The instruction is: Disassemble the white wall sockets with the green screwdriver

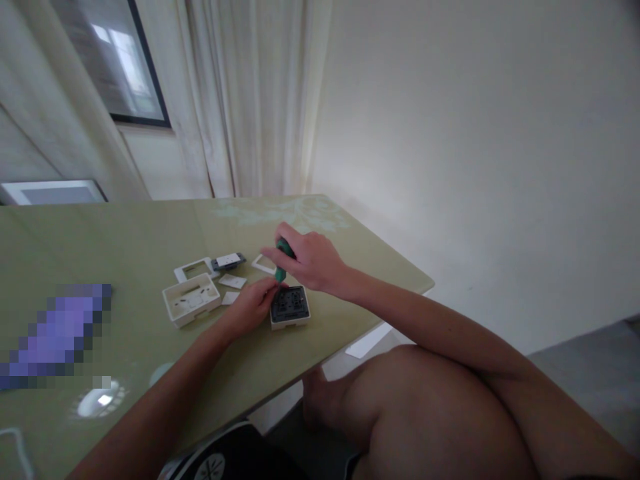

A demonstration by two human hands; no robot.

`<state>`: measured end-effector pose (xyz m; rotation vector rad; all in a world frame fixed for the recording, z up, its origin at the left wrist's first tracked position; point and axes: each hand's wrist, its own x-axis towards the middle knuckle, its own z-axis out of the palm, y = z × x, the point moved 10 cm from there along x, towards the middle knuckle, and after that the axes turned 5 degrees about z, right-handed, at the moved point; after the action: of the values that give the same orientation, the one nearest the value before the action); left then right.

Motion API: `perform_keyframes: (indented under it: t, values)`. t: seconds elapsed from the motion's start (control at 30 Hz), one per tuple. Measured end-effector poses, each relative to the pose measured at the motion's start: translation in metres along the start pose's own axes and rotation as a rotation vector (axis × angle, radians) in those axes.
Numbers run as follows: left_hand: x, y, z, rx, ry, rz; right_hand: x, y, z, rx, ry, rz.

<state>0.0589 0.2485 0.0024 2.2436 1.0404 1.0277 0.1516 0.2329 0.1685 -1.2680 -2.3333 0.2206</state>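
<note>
My right hand (pixel 315 260) is wrapped round the green handle of a screwdriver (pixel 281 273), which points down at the back left corner of a white wall-socket box (pixel 291 325). A black socket insert (pixel 291 304) sits in that box, which lies on the table. At the same corner, by the screwdriver's tip, my left hand (pixel 254 301) has its fingers pinched together; what they grip is hidden. Left of it lie an open white back box (pixel 191 303), a white frame (pixel 195 268), a loose socket or switch insert (pixel 229 261) and small white cover plates (pixel 233 281).
Another white frame (pixel 263 263) lies behind my hands. A blurred-out purple device (pixel 63 333) is at the left on the glossy green table (pixel 135 253). A white cable (pixel 19 447) shows at the lower left. The table's right edge runs close to the wall.
</note>
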Motion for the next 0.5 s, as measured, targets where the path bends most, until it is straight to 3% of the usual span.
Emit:
perform_keyframes:
  t: [0.13, 0.23, 0.33, 0.5]
  values:
    - [0.000, 0.000, 0.005, 0.006, -0.005, 0.008, 0.000, -0.020, 0.006, 0.054, -0.155, -0.187]
    - [-0.001, -0.005, 0.006, 0.024, 0.001, -0.016, -0.003, -0.027, 0.008, 0.077, -0.201, -0.241]
    - [-0.003, -0.003, 0.005, 0.037, -0.008, -0.041, -0.005, -0.026, 0.008, 0.017, -0.181, -0.214]
    - [-0.009, 0.021, 0.017, 0.025, -0.085, -0.031, -0.006, -0.019, 0.001, -0.132, -0.094, -0.082]
